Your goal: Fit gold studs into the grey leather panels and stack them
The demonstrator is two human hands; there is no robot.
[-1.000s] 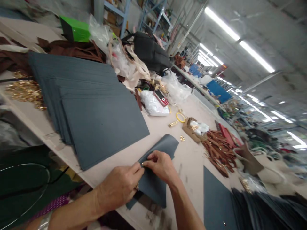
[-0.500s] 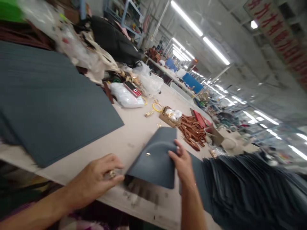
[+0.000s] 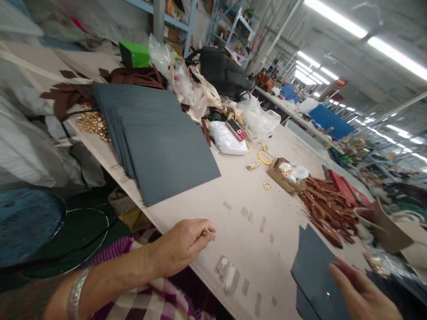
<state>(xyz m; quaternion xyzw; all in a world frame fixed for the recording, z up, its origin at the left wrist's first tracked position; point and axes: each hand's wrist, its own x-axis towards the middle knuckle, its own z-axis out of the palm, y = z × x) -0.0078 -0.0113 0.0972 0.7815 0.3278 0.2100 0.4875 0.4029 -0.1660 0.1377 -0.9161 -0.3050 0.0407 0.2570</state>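
Observation:
My left hand (image 3: 190, 242) is closed above the table's front edge, with small gold metal pieces (image 3: 205, 231) showing between thumb and fingers. Low on the right, my right hand (image 3: 363, 289) grips a dark blue-grey panel (image 3: 318, 271), apparently leather. A small gold fitting (image 3: 328, 294) sits on this panel, and another panel lies partly beneath it. To the left rests a stack of larger blue-grey panels (image 3: 170, 153), its edges fanned out. Part of my right hand's grip is hidden behind the hand itself.
On the table (image 3: 240, 240) are gold rings (image 3: 267, 186), a yellow ring (image 3: 264, 158), an open cardboard box (image 3: 283, 180) and brown straps (image 3: 327, 204). A red phone (image 3: 236, 130) lies on a white plastic bag (image 3: 227, 141). Gold hardware (image 3: 93, 122) is heaped at left.
My right hand has carried the panel rightward, away from the table's middle, onto other panels. The view has swung left, showing more of the large stack. My left hand still holds gold pieces.

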